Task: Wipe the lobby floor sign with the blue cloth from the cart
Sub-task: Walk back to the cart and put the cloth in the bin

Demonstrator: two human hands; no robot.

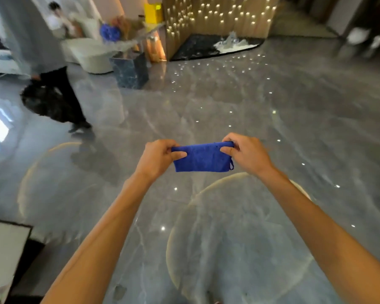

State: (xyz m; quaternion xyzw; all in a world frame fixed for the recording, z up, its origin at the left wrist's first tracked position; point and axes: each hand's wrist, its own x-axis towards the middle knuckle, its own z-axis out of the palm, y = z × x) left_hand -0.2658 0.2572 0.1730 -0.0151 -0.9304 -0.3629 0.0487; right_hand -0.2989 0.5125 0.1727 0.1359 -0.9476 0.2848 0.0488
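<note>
Blue cloth [202, 157], apparently folded, stretched level, pinched at both ends

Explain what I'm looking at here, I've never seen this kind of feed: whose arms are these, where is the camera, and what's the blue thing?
There is no machine here. A person wears one wide-angle camera on the head, looking forward and down, so the two bare arms reaching in from the bottom are the wearer's own. The left hand and the right hand each pinch an upper end of a folded blue cloth with their fingers, holding it stretched in the air above a glossy grey marble floor. At the lower left edge is a white panel with a dark frame; I cannot tell whether it is the floor sign. At upper left, blurred, another person walks past carrying a dark bag.
</note>
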